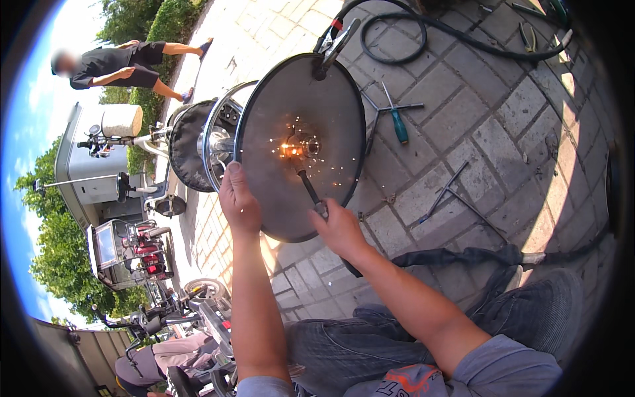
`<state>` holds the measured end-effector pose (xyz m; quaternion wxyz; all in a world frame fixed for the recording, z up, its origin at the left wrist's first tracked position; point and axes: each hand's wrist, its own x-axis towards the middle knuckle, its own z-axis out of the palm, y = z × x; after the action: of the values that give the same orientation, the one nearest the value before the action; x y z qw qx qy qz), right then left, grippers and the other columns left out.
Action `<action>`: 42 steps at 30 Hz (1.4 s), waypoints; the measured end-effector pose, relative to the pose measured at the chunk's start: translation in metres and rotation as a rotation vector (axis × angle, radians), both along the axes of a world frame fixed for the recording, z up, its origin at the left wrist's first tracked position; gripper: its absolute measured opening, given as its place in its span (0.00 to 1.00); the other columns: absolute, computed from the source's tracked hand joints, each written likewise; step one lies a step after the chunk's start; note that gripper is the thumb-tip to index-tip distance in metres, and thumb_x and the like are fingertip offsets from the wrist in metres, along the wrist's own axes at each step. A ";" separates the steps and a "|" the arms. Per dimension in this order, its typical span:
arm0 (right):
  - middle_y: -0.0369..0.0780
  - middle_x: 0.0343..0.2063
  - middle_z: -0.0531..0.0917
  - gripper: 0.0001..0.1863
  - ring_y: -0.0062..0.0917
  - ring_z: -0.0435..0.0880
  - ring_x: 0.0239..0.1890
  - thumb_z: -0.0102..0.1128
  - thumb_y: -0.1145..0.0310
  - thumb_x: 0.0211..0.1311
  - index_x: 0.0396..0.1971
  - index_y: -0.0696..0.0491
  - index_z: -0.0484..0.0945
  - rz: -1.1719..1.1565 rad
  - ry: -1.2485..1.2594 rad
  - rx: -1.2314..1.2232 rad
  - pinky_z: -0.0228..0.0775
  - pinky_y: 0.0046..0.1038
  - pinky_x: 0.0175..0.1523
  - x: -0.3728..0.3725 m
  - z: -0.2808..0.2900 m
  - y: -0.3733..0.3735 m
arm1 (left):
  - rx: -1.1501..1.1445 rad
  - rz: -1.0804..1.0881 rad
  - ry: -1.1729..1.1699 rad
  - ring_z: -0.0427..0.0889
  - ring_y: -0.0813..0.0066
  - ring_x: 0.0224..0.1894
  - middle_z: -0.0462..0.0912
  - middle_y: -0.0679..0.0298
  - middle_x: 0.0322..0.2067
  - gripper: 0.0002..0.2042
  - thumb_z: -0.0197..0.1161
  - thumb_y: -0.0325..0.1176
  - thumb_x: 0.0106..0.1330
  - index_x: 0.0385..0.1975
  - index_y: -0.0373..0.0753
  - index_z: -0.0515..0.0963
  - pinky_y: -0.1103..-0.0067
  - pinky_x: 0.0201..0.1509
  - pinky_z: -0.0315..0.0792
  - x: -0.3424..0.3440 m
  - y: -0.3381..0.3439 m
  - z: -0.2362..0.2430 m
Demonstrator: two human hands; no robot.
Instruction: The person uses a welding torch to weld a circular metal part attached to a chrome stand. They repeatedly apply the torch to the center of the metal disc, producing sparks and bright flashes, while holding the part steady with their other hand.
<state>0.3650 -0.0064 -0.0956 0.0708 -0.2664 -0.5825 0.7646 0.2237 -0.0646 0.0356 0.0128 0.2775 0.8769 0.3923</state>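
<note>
1. Disc (281, 178), in front of the person and over the paving (456, 86): I see the left hand (238, 202) grasping its left edge, thumb on the near face; the fingers behind are hidden from me.
2. On the right hand (337, 228), the fingers are closed around the torch (309, 188), its tip at the glow (292, 151) near the centre, with sparks scattering across the face.
3. I judge the step in hand to be welding at that centre. To me, the next move calls for a steady right wrist, the tip close to the joint, and a left hold firm enough to stop rocking.
4. Farther out, a clamp (336, 47) bites the upper edge; a black cable (395, 61) loops beyond it.
5. Beside the right edge lie a screwdriver (399, 126) and a spanner (377, 111), apparently crossing; pliers (528, 38) rest well apart.
</note>
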 end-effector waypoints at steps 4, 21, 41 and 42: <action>0.56 0.34 0.84 0.20 0.54 0.82 0.41 0.60 0.56 0.65 0.40 0.61 0.76 -0.057 0.043 0.004 0.74 0.47 0.47 0.006 -0.005 -0.009 | 0.054 0.009 0.002 0.76 0.80 0.37 0.81 0.65 0.35 0.24 0.44 0.50 0.80 0.42 0.32 0.78 0.83 0.43 0.70 0.012 0.017 0.002; 0.56 0.32 0.84 0.21 0.53 0.84 0.39 0.61 0.57 0.65 0.42 0.62 0.76 -0.042 0.006 -0.012 0.74 0.44 0.44 -0.002 -0.006 0.006 | 0.034 -0.004 0.041 0.74 0.80 0.35 0.80 0.66 0.32 0.24 0.44 0.49 0.80 0.39 0.32 0.78 0.83 0.42 0.69 0.011 0.026 0.003; 0.53 0.39 0.84 0.27 0.43 0.84 0.44 0.70 0.55 0.57 0.48 0.62 0.78 -0.056 0.115 0.026 0.74 0.36 0.50 0.020 -0.013 -0.007 | 0.016 0.010 0.019 0.77 0.81 0.38 0.82 0.66 0.35 0.24 0.45 0.48 0.80 0.42 0.31 0.79 0.83 0.44 0.70 0.018 0.037 0.011; 0.53 0.40 0.83 0.27 0.46 0.83 0.45 0.68 0.54 0.58 0.47 0.62 0.78 -0.045 0.131 -0.005 0.74 0.38 0.50 0.023 -0.013 -0.005 | 0.015 0.006 0.014 0.77 0.81 0.38 0.83 0.65 0.35 0.24 0.45 0.48 0.80 0.43 0.31 0.79 0.83 0.44 0.71 0.016 0.037 0.011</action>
<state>0.3882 -0.0115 -0.1084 0.1252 -0.2292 -0.5687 0.7800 0.2394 -0.0276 0.0462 0.0033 0.2776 0.8749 0.3967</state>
